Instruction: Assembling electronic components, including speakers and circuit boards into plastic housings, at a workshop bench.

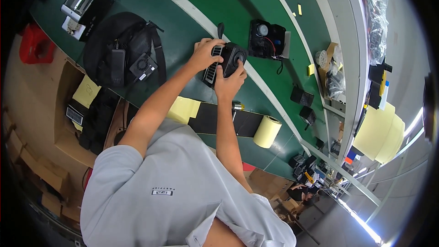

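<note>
Between my hands is a small black speaker box (pixel 233 52) with a round speaker face on its right side and a solar panel (pixel 212 70) on its left. A black strap loop sticks up from its far end. My left hand (pixel 206 55) grips the far left part, its thumb lying over the panel side. Against the near right part, my right hand (pixel 230 81) holds the box with a finger on the round speaker face. The box is tilted above the green bench, close to the pale strip.
Left of my hands lie a black bag (pixel 103 41) and a black unit with a fan grille (pixel 143 67). Beyond them stands a tape dispenser-like machine (pixel 82 2). An opened black housing (pixel 260 41) with wires sits right. A yellow roll (pixel 267 131) lies nearer me.
</note>
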`<state>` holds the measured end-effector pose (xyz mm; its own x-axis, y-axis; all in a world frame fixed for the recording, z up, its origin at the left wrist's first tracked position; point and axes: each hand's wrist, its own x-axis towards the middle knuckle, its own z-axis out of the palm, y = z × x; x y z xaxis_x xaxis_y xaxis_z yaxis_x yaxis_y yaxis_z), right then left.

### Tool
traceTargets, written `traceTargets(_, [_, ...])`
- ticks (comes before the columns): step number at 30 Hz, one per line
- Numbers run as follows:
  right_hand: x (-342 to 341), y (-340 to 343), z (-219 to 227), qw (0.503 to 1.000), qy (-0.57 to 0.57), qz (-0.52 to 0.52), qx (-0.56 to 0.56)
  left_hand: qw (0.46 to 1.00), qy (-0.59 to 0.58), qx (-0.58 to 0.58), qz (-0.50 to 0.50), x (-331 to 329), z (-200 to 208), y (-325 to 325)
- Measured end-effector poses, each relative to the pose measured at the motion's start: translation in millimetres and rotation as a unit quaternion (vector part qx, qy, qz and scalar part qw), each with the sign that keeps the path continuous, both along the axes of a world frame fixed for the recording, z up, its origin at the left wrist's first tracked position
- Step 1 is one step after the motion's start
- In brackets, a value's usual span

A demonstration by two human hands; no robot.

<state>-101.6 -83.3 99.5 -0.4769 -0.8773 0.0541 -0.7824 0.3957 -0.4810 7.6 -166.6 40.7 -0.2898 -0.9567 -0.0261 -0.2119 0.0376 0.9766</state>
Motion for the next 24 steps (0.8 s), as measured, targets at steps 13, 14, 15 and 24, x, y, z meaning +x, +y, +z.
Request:
traceTargets(13, [8.2, -8.6, 3.1, 0.995, 0.06, 0.01, 0.078, 0.999, 0.033, 0.032, 0.017, 0.1, -15.9, 0.5])
traceTargets(14, [8.7, -9.3, 3.6, 0.994, 0.066, 0.011, 0.082, 0.997, 0.056, 0.05, 0.019, -0.1, -16.5, -0.1])
traceTargets(15, [8.6, -9.5, 4.7, 0.994, 0.067, 0.013, 0.082, 0.997, 0.057, 0.05, 0.02, -0.8, -16.9, 0.3])
traceTargets(24, [10.7, -6.2, 8.9, 0.991, 0.095, -0.013, 0.093, 0.998, -0.054, 0.012, 0.026, -2.2, -5.7, 2.3])
